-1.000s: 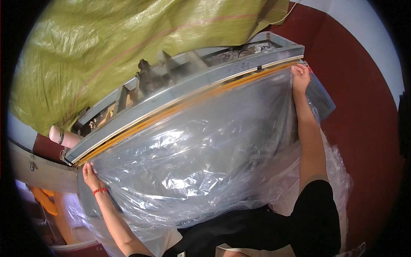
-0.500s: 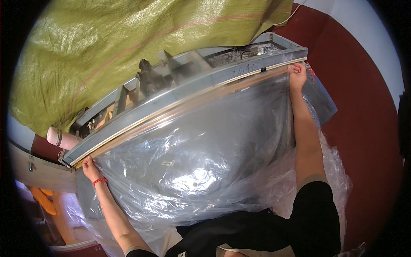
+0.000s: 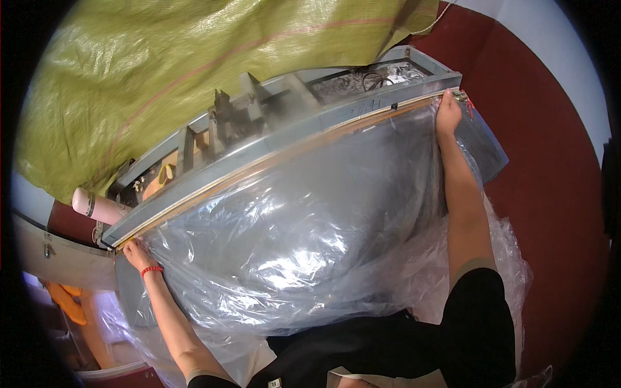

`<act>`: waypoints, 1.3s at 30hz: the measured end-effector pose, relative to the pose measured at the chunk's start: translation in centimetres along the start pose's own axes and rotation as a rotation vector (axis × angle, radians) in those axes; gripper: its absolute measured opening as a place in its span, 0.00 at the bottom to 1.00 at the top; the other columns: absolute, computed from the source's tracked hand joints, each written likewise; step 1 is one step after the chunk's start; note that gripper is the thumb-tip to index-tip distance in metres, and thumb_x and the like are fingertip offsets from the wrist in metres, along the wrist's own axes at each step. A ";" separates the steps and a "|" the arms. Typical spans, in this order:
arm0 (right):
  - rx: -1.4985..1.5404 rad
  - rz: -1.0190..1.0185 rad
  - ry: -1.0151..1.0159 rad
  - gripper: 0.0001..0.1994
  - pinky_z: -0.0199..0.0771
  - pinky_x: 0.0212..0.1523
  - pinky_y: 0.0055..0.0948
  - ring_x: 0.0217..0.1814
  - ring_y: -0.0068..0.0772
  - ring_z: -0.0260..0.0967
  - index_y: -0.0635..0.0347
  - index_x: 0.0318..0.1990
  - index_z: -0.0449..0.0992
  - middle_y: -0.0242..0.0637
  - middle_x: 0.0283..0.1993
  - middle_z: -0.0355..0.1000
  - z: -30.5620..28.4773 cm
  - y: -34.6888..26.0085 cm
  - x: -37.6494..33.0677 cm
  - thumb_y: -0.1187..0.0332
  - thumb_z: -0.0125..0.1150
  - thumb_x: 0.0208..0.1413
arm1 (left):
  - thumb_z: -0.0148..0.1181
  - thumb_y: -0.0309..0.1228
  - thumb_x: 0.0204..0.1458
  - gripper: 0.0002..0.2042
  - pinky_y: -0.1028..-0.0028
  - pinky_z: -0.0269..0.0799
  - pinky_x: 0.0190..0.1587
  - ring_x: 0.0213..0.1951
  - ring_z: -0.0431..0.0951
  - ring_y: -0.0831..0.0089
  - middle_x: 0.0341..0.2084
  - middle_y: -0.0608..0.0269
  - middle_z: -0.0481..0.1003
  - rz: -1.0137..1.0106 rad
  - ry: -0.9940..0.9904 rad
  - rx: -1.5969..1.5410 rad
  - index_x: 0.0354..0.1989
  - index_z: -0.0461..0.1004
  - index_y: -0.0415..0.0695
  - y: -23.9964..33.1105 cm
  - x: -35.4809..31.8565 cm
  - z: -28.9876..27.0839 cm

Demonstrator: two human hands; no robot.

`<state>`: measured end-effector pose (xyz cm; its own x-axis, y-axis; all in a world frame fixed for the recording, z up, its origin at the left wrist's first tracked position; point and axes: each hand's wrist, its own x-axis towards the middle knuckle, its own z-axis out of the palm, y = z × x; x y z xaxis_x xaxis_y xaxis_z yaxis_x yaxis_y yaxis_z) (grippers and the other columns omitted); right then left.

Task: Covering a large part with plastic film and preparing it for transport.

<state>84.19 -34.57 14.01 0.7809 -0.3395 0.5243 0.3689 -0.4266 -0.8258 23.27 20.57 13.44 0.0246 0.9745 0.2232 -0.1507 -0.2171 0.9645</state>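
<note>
Both hands, left hand (image 3: 137, 252) and right hand (image 3: 447, 111), pinched the clear plastic bag (image 3: 291, 226) edge at opposite ends of the sealing bar (image 3: 278, 158). Between the grips the bag mouth lay stretched along the bar, apparently not yet sealed

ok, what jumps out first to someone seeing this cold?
The big crinkled clear plastic sheet filling the centre, stretched between the left hand at its lower-left corner and the right hand at its upper right. Both press its edge against the long grey metal sealing bar; behind lies an olive-green woven tarp.
</note>
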 end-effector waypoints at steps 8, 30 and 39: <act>0.147 -0.273 -0.085 0.07 0.65 0.34 0.18 0.29 0.17 0.66 0.66 0.28 0.76 0.33 0.26 0.73 -7.9 -5.9 -1.1 0.71 0.59 0.45 | 0.49 0.26 0.49 0.02 0.86 0.54 0.17 0.17 0.60 0.85 0.17 0.71 0.64 0.077 -0.066 0.071 0.30 0.63 0.45 2.4 -3.3 0.5; 0.592 -0.723 -1.355 0.12 0.65 0.39 0.25 0.38 0.27 0.65 0.64 0.37 0.70 0.37 0.35 0.69 -1.7 -34.2 -39.0 0.69 0.60 0.44 | 0.50 0.25 0.49 0.04 0.84 0.61 0.25 0.24 0.66 0.83 0.24 0.67 0.69 0.118 -0.248 -0.034 0.33 0.65 0.44 14.4 -12.7 -3.9; 0.310 -0.268 -1.082 0.07 0.63 0.31 0.18 0.27 0.16 0.62 0.64 0.25 0.73 0.28 0.23 0.69 -2.6 -19.5 -25.5 0.68 0.61 0.44 | 0.54 0.32 0.45 0.26 0.55 0.45 0.57 0.59 0.49 0.53 0.56 0.50 0.55 0.491 -0.440 1.326 0.54 0.57 0.40 7.4 -18.5 -13.5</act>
<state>55.73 -19.76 17.31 0.6267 0.6902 0.3617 0.5790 -0.1017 -0.8090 8.36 1.68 14.52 0.5664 0.7473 0.3476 0.7531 -0.6406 0.1501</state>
